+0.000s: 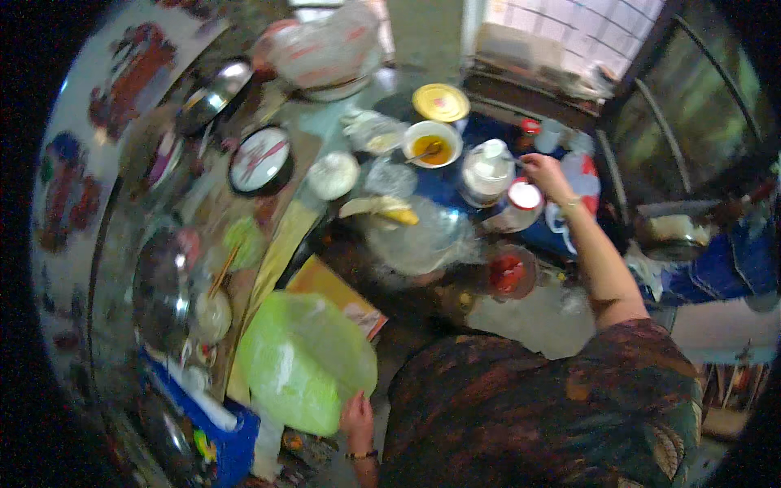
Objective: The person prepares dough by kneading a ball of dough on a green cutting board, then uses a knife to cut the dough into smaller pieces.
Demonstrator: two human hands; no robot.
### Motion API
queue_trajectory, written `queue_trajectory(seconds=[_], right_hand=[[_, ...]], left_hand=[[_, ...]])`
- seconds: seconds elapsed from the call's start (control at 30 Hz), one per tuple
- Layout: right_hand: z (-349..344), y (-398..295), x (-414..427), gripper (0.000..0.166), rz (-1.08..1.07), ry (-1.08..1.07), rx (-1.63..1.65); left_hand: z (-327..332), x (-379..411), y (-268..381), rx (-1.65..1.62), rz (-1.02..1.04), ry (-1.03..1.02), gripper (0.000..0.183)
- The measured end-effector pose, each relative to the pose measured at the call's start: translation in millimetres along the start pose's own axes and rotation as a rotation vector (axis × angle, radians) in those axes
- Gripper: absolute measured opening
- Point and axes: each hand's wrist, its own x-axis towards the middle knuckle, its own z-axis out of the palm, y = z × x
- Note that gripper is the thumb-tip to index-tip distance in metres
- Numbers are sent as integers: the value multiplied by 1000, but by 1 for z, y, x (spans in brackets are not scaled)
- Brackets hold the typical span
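Observation:
My right hand (543,174) pinches the handle of a spoon (495,148), whose bowl looks white, above an open jar of white contents (488,177). Just below it stands another jar with a red-rimmed white lid (525,194). To the left, a white bowl (448,160) holds yellow liquid and a resting spoon. My left hand (358,418) is low in the view, beside the rim of a light green plastic basin or bag (293,366); blur hides whether its fingers grip it.
A yellow round lid (440,102) lies beyond the bowl. Left of the jars are a banana peel (378,210) and clear plastic bags. A pot lid (261,160), a wok (161,293) and a blue container (238,445) fill the left side. A red-filled container (509,274) is near my body.

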Motion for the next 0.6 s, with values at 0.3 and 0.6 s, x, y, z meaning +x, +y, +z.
queue_trajectory(seconds=[0.3,0.6], right_hand=[[9,-152,-101,24,-63,-471,310],[155,-258,-212,26,-188,-1028,360]], left_hand=[[19,-20,-41,-126,8,105,21],[8,-75,-71,-188,-137,167,25]])
